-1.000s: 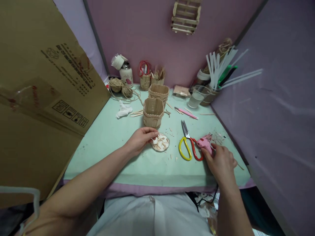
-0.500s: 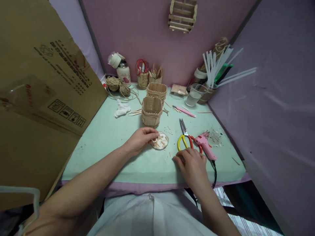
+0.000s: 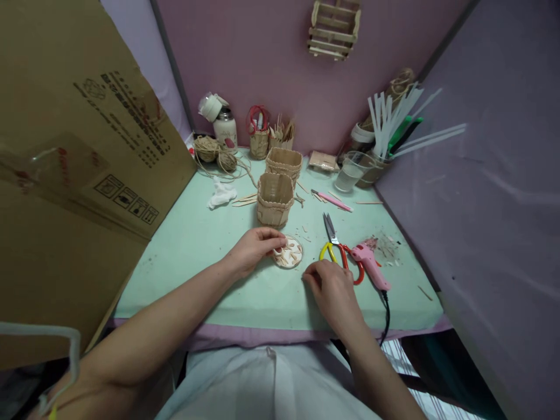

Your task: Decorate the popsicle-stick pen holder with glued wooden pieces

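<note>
A small round dish [image 3: 299, 261] with a white inside holds several little wooden pieces. My left hand [image 3: 254, 249] reaches over its left edge, thumb and fingers pinched together; what lies between them is too small to make out. My right hand [image 3: 333, 291] hovers low over the table to the right of the dish, fingers curled together, their contents hidden. Just beyond it lie scissors [image 3: 331, 229] with one yellow and one red handle, partly covered by the hand. Behind the dish stands a woven-looking wooden basket [image 3: 275, 213], and a second basket [image 3: 284, 157] is behind that.
A pink glue gun [image 3: 371, 268] lies right of the scissors, its cord running off the front edge. Farther back are a pink pen-like tool [image 3: 332, 200], a clear cup [image 3: 347, 177], white sticks [image 3: 385, 122], twine [image 3: 207, 150] and a bottle [image 3: 225, 128]. A cardboard box [image 3: 109, 233] walls the left.
My right hand has moved slightly left, off part of the scissors' handles and closer to the dish. The left hand stays at the dish. The view has shifted a little.
</note>
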`<state>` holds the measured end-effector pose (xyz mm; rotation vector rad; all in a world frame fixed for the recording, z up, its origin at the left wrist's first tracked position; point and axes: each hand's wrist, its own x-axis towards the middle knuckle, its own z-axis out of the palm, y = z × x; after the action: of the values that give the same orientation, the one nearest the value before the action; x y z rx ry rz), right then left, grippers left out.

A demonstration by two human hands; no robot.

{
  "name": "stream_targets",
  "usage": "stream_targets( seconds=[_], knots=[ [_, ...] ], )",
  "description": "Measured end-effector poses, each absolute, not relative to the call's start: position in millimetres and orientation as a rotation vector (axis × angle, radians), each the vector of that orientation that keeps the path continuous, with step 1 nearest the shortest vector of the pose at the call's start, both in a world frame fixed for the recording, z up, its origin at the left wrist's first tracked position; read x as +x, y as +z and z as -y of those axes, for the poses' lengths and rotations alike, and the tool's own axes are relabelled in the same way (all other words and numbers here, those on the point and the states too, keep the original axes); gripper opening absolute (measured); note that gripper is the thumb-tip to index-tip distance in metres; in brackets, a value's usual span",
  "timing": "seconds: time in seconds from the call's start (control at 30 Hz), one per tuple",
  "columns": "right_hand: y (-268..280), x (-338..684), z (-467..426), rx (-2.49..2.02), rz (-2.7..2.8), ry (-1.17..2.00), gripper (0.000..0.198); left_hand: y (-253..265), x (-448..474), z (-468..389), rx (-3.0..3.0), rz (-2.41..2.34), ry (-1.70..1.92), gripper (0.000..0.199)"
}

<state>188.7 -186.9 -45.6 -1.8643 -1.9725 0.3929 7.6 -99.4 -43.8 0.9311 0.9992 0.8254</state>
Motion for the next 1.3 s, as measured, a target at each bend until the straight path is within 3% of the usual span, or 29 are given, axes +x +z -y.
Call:
stream_targets(
  seconds=[0.13,0.4,1.3],
  knots=[
    [-28.2,184.3,163.1,-1.614,1.682,0.781,0.013,-42.5,7.7,99.0,0.872,-0.998,0.852,0.027],
    [-30.3,159.9,116.8,-1.403,1.377,0.989,0.012,-37.5,6.5,98.5,0.877,-1.043,0.971,0.021],
    [-34.5,153.7,118.6,-1.378,1.369,1.005,0.015,-38.0,6.0,99.4,0.886,-1.038,0.977,0.016]
  ],
)
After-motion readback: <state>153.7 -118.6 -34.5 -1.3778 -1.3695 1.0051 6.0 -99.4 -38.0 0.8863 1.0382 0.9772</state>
